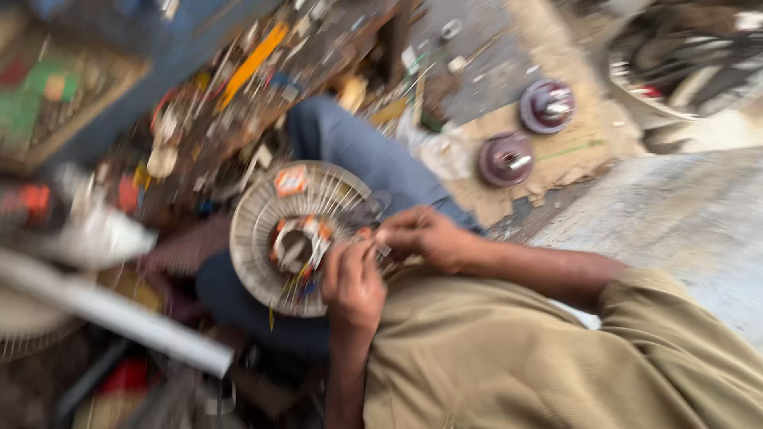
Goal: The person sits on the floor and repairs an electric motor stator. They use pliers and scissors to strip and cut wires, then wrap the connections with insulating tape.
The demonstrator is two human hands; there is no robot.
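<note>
At far left a white pipe (119, 314) slants across a blurred heap of clutter (159, 135), above which an orange strip (253, 63) lies on a dark bench.

Right of that, a round grey stator (298, 238) with radial ribs rests on the person's lap, against a blue trouser leg (373, 155). It carries an orange label (291, 180) near its upper rim and coloured wires around its central hole.

The left hand (352, 282) sits at the stator's lower right edge, fingers curled inward and pinched at the wires; the blur hides exactly what they grip.

Just beside it, the right hand (425, 236) reaches in from the right, fingers bunched together at the same spot, seemingly pinching a wire end. The two hands almost touch.

Below them spreads a khaki shirt (509, 357).

Further right, on cardboard (572, 147) on the floor, lie two maroon discs (506, 159) (547, 106) with metal shafts, well apart from the hands. Concrete floor (683, 222) fills the right side.
</note>
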